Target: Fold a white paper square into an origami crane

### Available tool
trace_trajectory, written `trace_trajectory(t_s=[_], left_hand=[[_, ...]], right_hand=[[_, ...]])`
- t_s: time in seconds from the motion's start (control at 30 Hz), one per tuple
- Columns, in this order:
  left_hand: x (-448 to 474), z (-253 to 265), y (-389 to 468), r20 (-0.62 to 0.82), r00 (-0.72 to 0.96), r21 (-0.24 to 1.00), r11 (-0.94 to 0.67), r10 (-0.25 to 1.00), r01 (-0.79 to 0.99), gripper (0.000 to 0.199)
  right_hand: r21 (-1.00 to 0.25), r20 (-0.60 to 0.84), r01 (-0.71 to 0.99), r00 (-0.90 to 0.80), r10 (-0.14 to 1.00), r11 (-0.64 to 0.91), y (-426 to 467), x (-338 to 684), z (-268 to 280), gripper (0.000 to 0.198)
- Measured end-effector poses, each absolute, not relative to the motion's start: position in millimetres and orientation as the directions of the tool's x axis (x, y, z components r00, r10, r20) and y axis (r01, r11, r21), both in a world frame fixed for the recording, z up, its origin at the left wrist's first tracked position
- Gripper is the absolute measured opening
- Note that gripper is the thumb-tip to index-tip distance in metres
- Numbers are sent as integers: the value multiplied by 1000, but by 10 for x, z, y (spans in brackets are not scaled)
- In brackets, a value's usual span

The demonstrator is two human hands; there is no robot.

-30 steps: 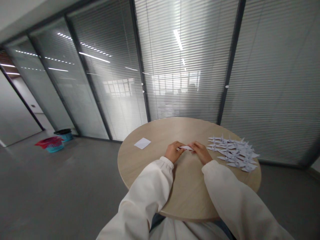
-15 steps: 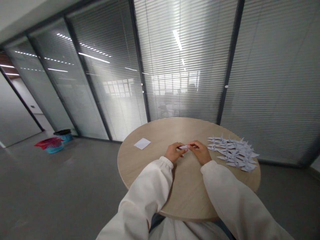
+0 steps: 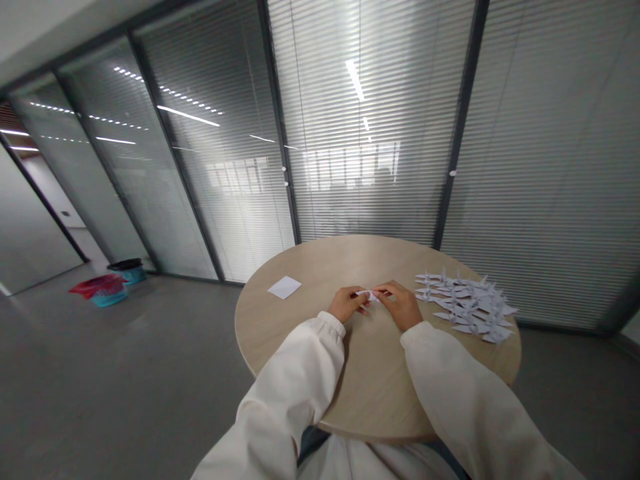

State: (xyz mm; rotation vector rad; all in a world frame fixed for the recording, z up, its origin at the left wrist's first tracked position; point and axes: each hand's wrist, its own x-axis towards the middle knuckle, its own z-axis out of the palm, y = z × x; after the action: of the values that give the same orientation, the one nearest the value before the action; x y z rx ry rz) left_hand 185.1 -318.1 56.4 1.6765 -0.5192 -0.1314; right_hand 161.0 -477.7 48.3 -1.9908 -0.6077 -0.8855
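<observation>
Between my two hands, over the middle of the round table, is a small folded piece of white paper (image 3: 371, 295). My left hand (image 3: 348, 304) pinches its left end between thumb and fingers. At the other end, my right hand (image 3: 399, 304) is closed on it with the fingertips. The fingers cover much of the paper, so its exact shape is hard to make out. To the left lies a flat white paper square (image 3: 285, 287), apart from both hands. A cluster of several folded paper cranes (image 3: 470, 303) sits on the table right of my right hand.
The round wooden table (image 3: 370, 393) is right in front of me, its near edge at my lap. Behind it stands a glass partition with blinds (image 3: 370, 200). On the floor at far left are a red-lined blue bin (image 3: 103, 290) and a black-lined one (image 3: 129, 270).
The folded paper between my hands has turned or opened a little and shows more of its white surface. My fingers have shifted slightly; the paper square and cranes stay put.
</observation>
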Motion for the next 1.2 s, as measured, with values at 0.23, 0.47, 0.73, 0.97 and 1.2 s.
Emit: trace_trajectory(t_s=[0.23, 0.47, 0.73, 0.97, 1.2], left_hand=[[1887, 561, -3198, 50, 940, 998, 60, -338, -31, 19], [1874, 589, -3151, -41, 933, 984, 148, -357, 99, 32], [1909, 565, -3126, 161, 921, 986, 98, -356, -135, 43], [1860, 621, -3139, 372, 874, 913, -44, -312, -405, 33], [1836, 625, -3117, 470, 837, 845, -132, -279, -518, 30]], right_hand=[[-441, 751, 721, 622, 220, -534, -4803, 1580, 493, 23], [-376, 729, 752, 601, 328, -541, -4830, 1592, 464, 28], [-492, 730, 716, 649, 213, -495, -4781, 1568, 501, 28], [-686, 643, 610, 763, 61, -396, -4782, 1607, 500, 26], [-697, 651, 623, 758, 54, -355, -4762, 1577, 547, 25]])
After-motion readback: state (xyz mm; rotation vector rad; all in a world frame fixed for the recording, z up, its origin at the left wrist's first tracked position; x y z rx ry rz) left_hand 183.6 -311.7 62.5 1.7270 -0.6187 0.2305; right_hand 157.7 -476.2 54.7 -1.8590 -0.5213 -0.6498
